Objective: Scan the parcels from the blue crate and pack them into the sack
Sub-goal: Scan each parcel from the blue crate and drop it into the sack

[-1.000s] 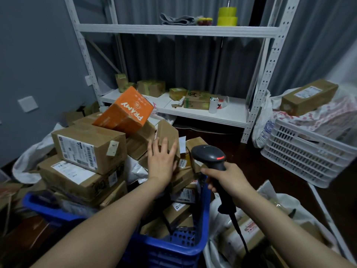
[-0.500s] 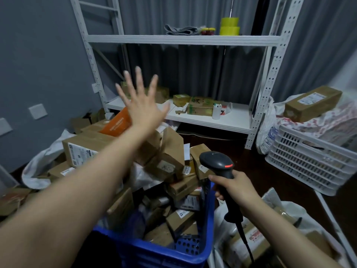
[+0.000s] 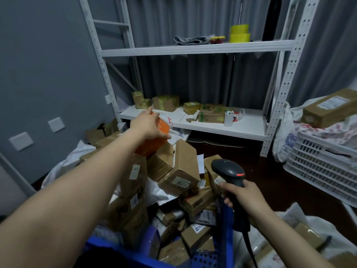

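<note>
1. While the heap of brown parcels (image 3: 179, 171) leans against itself, spilling above and behind the blue crate (image 3: 224, 215), I judge it the biggest hazard: it sits directly beneath my left fingers, and pulling the top piece away could let the tilted boxes under it slide toward the floor.
2. The sack (image 3: 301, 235) lies open below and to the right of my right fingers, with parcels already in it. Its mouth looks slack, so a carelessly dropped box could catch the edge and fall outside.
3. The orange box (image 3: 154, 140) is perched at the top of the heap, under my left palm. My left hand (image 3: 148, 124) is laid over its top, thumb toward the near corner and fingers spread across the far side. I cannot tell whether the grip has closed or the hand only rests there. From above with one hand, the box may slip or swing and knock the brown box just beside my thumb.
4. My right hand (image 3: 241, 196) is wrapped tight round the handle of the scanner (image 3: 229, 171), its red light showing. Its cable (image 3: 251, 250) trails down past my wrist toward the sack and could snag on a parcel as I swing across.
</note>
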